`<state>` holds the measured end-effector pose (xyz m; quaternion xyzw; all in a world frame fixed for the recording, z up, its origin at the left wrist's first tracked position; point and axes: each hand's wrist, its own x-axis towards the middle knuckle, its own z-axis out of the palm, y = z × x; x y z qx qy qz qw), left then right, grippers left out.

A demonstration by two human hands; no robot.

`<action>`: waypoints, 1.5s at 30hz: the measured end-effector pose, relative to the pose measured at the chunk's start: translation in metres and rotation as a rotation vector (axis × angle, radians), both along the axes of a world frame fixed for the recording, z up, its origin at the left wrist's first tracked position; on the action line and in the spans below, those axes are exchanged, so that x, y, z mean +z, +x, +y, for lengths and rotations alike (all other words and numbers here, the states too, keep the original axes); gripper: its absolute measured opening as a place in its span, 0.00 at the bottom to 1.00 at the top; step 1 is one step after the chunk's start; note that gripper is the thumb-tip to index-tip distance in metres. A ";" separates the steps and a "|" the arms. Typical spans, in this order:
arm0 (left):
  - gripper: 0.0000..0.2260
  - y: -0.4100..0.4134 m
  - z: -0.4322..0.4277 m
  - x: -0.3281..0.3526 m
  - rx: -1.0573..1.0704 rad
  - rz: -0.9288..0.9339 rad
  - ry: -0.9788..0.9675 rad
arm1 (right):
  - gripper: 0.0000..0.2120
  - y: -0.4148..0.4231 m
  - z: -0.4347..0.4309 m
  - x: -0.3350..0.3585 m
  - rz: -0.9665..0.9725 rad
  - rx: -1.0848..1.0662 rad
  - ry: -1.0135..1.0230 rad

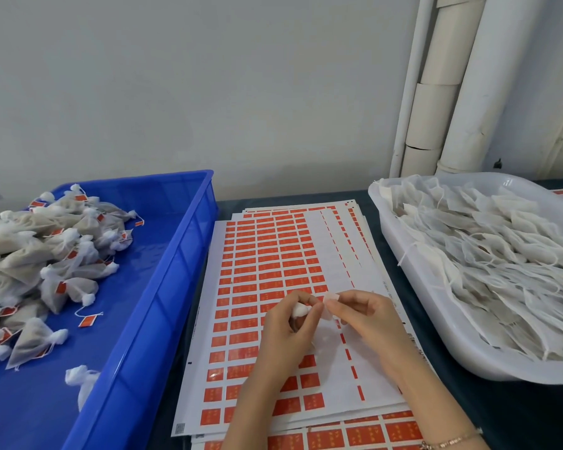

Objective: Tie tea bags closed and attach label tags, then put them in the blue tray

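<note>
L hand [290, 323] grips tea bag [299, 309] at its neck. R hand [368, 316] pinches label [331, 299], thumb + forefinger. Both are over sticker sheets [267, 254], bench centre.

Risks:
- Label folds askew or misses the string (too small to see).
- Adhesive catches fingertips.
- Slack hold drops bag short of blue tray [189, 241], left edge.

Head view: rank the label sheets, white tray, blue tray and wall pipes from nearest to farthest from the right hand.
1. Label sheets, directly under the right hand.
2. White tray, just right.
3. Blue tray, far left.
4. Wall pipes, at the back.
</note>
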<state>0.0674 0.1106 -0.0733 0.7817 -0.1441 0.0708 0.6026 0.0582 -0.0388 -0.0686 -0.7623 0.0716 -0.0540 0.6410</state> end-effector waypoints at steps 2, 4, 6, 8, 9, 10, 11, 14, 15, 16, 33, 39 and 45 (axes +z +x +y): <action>0.04 0.000 -0.001 0.000 0.025 -0.001 0.001 | 0.06 -0.001 0.001 0.000 0.004 0.021 -0.001; 0.04 0.000 -0.001 -0.001 0.047 -0.006 0.002 | 0.10 -0.001 0.002 0.001 0.005 0.040 0.009; 0.05 0.000 0.000 -0.001 0.064 -0.017 0.007 | 0.15 -0.001 0.002 0.002 -0.001 0.066 0.019; 0.05 0.000 0.000 -0.001 0.073 -0.029 0.012 | 0.20 -0.001 0.001 0.003 -0.019 0.091 0.025; 0.05 0.001 0.000 -0.002 0.075 -0.032 0.012 | 0.23 -0.001 0.001 0.003 -0.031 0.098 0.028; 0.05 0.001 0.000 -0.002 0.075 -0.035 0.011 | 0.24 -0.001 0.000 0.003 -0.043 0.107 0.028; 0.05 0.001 0.000 -0.002 0.073 -0.038 0.009 | 0.25 -0.001 0.000 0.003 -0.054 0.121 0.024; 0.05 0.002 0.001 -0.004 0.093 -0.042 0.001 | 0.22 -0.001 -0.002 0.002 -0.073 0.165 -0.002; 0.05 0.003 0.002 -0.004 0.107 -0.039 0.002 | 0.21 -0.001 -0.003 0.000 -0.078 0.162 -0.024; 0.05 0.003 0.002 -0.005 0.117 -0.036 0.005 | 0.20 -0.001 -0.003 -0.001 -0.083 0.148 -0.051; 0.07 0.003 0.001 -0.003 0.119 -0.053 0.046 | 0.12 0.002 0.000 -0.008 -0.119 0.049 -0.212; 0.05 0.003 0.001 -0.003 0.089 -0.046 0.023 | 0.11 0.002 -0.001 -0.007 -0.129 0.003 -0.142; 0.04 0.002 0.001 -0.003 0.085 -0.023 0.007 | 0.07 0.001 0.003 -0.006 -0.188 -0.026 -0.189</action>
